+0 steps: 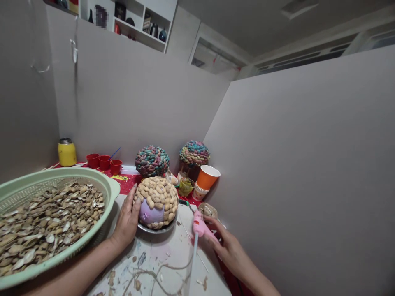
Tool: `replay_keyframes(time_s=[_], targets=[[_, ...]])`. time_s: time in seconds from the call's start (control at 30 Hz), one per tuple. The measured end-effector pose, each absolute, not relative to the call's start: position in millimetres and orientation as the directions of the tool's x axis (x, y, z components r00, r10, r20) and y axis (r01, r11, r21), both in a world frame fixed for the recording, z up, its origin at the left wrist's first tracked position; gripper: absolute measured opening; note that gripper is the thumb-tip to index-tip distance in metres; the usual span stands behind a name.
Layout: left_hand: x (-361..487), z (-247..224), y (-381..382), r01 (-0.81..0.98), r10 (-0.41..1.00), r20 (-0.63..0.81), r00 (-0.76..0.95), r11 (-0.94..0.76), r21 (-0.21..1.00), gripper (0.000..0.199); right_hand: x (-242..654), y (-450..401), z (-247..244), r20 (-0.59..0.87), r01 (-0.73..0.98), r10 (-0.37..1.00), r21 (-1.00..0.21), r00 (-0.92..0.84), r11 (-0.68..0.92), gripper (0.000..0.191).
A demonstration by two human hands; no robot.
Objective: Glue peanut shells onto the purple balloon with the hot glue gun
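Observation:
A ball (157, 199) covered mostly with peanut shells, with a bare purple patch at the lower front, sits in a shallow metal dish (159, 230). My left hand (127, 216) lies against the ball's left side, fingers stretched out along it. To the right, my right hand (219, 237) is around the handle of a pink hot glue gun (200, 225), its nozzle end pointing away from me. A translucent glue stick (195, 246) sticks out of its back end. Some of the right fingers are hidden behind the handle.
A green colander (113, 190) of peanut shells fills the left. Behind stand two colourful shell-covered balls (152, 160), red cups (105, 162), a yellow jar (67, 153) and an orange paper cup (208, 176). A cord (160, 269) and shell bits lie on the board. Grey partitions enclose the table.

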State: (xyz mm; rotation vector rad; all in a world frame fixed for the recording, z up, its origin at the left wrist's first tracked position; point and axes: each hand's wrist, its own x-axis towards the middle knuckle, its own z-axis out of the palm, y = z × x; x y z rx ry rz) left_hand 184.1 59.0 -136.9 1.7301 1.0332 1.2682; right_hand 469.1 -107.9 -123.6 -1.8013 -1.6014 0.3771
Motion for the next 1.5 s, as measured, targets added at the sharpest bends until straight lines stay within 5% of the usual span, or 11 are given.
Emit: replay_keyframes(time_s=[0.13, 0.3, 0.47, 0.73, 1.03, 1.23, 1.5], targets=[[184, -137, 61, 0.179, 0.911, 0.366, 0.189, -0.399, 0.899, 0.063, 473, -113, -104, 0.169, 0.306, 0.927, -0.95, 0.335, 0.063, 0.055], [184, -137, 62, 0.179, 0.913, 0.365, 0.185, -0.396, 0.901, 0.065, 452, -119, -91, 0.124, -0.117, 0.897, -0.975, 0.424, 0.19, 0.057], [184, -138, 63, 0.177, 0.914, 0.362, 0.183, -0.393, 0.903, 0.065, 426, -115, -102, 0.012, -0.076, 0.891, -0.996, 0.454, 0.052, 0.048], [184, -136, 61, 0.166, 0.919, 0.353, 0.177, -0.381, 0.909, 0.063, 421, -65, -74, 0.166, -0.043, 0.849, -0.975, 0.501, 0.216, 0.049], [183, -141, 60, 0.184, 0.915, 0.375, 0.147, -0.398, 0.899, 0.059, 393, -10, -72, 0.149, -0.118, 0.91, -0.971, 0.388, 0.209, 0.05], [180, -137, 55, 0.207, 0.832, 0.52, 0.195, -0.553, 0.807, 0.058, 388, -9, -77, 0.151, -0.219, 0.908, -0.943, 0.39, 0.251, 0.045], [182, -114, 24, 0.047, 0.808, 0.544, 0.226, -0.567, 0.822, 0.06, 388, 2, -88, 0.16, -0.335, 0.902, -0.891, 0.4, 0.306, 0.043]])
